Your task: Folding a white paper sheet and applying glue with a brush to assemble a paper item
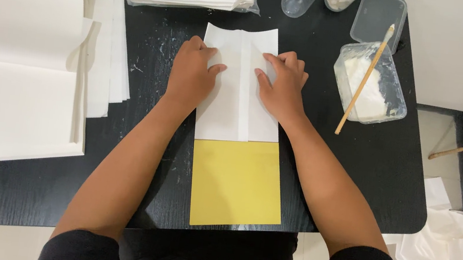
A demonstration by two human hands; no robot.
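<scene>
Item: folded white paper sheet (241, 87), light, thin, creasable, lying just above the yellow card (236, 183). We press it flat, left hand (190, 75) and right hand (281, 86) apart, either side of its centre seam; we judge the side edges best to grip.

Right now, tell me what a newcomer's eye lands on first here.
The bright yellow sheet at the near edge of the black table stands out most. Just beyond it, the left hand and right hand press flat on a folded white paper. At right, a brush leans in a tub of white paste.
</scene>
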